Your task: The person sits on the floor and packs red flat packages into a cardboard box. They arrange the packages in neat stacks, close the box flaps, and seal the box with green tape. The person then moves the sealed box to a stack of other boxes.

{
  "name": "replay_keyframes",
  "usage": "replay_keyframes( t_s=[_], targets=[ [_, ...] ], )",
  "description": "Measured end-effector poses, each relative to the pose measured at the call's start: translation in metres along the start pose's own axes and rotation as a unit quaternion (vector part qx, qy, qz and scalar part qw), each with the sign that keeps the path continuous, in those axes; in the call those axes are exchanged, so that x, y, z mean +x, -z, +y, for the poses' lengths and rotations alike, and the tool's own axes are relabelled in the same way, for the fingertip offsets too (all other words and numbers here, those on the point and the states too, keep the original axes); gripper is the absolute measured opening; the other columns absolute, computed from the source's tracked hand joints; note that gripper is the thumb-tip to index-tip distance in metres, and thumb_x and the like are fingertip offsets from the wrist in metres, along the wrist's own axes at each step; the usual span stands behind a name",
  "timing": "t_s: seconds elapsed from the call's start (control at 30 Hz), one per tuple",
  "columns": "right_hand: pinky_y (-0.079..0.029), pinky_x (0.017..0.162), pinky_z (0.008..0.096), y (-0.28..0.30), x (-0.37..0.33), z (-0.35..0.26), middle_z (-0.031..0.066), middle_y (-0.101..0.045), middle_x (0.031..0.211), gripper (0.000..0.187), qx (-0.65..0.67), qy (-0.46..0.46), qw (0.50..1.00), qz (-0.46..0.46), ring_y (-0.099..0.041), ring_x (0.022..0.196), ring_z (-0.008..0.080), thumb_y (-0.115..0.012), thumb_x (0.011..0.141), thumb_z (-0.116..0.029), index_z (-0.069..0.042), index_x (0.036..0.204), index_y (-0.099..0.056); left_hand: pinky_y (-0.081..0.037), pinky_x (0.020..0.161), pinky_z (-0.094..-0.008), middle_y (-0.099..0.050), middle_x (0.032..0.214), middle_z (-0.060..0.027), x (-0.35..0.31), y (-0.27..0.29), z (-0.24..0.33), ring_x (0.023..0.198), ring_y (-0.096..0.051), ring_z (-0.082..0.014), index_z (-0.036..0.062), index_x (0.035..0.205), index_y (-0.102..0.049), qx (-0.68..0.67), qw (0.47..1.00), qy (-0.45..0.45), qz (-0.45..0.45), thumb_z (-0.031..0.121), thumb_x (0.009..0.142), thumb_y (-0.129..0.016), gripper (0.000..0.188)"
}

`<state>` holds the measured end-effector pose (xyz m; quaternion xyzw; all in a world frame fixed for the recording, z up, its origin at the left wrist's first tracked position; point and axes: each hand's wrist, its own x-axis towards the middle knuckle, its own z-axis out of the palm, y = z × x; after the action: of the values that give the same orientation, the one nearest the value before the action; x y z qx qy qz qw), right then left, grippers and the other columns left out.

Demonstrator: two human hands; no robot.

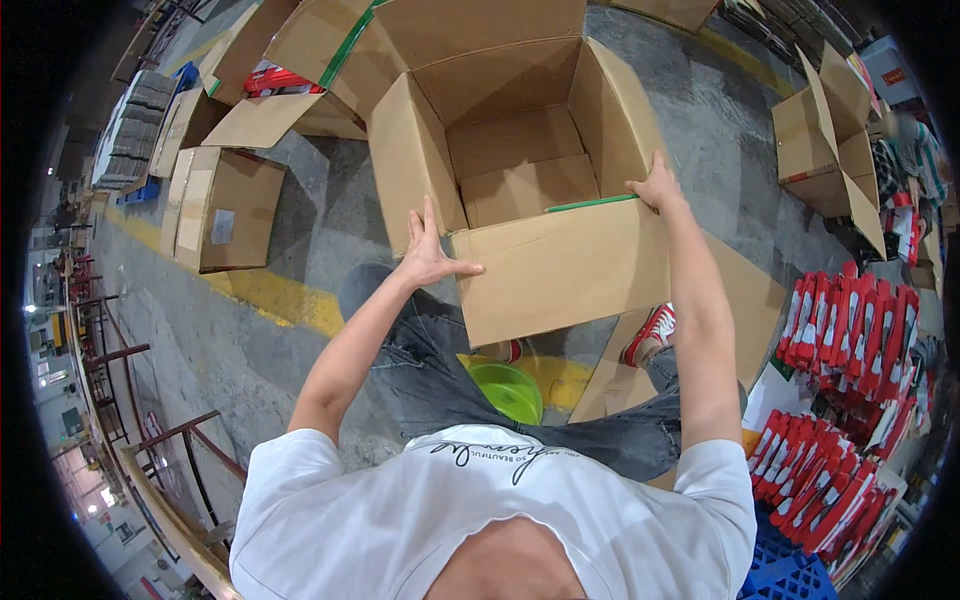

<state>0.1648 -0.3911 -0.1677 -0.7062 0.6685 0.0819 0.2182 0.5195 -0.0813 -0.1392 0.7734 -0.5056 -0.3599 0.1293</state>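
A large brown cardboard box [520, 185] with its flaps folded out stands in front of me, its bare bottom panels showing inside. Green tape lines part of its near inner edge. My left hand [430, 255] rests at the near left corner with fingers spread, the thumb reaching onto the near flap [560, 275]. At the near right corner, my right hand [657, 187] grips the box's edge, thumb toward the near flap and the outer fingers partly hidden. Beneath the flap lies a flat cardboard sheet [740, 290], next to my red shoe [655, 330].
A green basin [507, 392] sits on the floor between my legs. More cardboard boxes stand at the left [228, 205] and far right [825, 150]. Bundles of red and grey packaged items [850, 325] are stacked at the right above a blue crate [785, 565]. Another person [918, 160] is at the far right.
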Motion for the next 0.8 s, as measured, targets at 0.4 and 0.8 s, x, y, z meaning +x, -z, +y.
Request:
replay_keyframes(
  t_s=[0.4, 0.8],
  targets=[
    [-0.053, 0.088, 0.0343, -0.041, -0.073, 0.057, 0.0109, -0.076, 0.107, 0.032, 0.393, 0.061, 0.916, 0.06, -0.069, 0.097, 0.0181, -0.067, 0.091, -0.011, 0.002, 0.12, -0.07, -0.051, 0.106, -0.0472, -0.044, 0.152, -0.0295, 0.044, -0.034, -0.012, 0.133, -0.054, -0.0458, 0.009, 0.102, -0.072, 0.045, 0.969, -0.12, 0.214, 0.011, 0.067, -0.09, 0.039],
    [-0.051, 0.097, 0.0445, -0.031, -0.237, 0.144, 0.0241, -0.073, 0.113, 0.037, 0.478, -0.219, 0.774, 0.354, -0.069, 0.109, 0.0374, -0.067, 0.093, -0.02, 0.002, 0.122, -0.067, -0.047, 0.111, -0.0514, -0.034, 0.163, -0.0212, 0.197, -0.004, 0.245, 0.142, -0.045, -0.0442, 0.0142, 0.115, -0.067, 0.186, 0.864, -0.45, 0.128, 0.008, 0.072, -0.085, 0.047]
  ],
)
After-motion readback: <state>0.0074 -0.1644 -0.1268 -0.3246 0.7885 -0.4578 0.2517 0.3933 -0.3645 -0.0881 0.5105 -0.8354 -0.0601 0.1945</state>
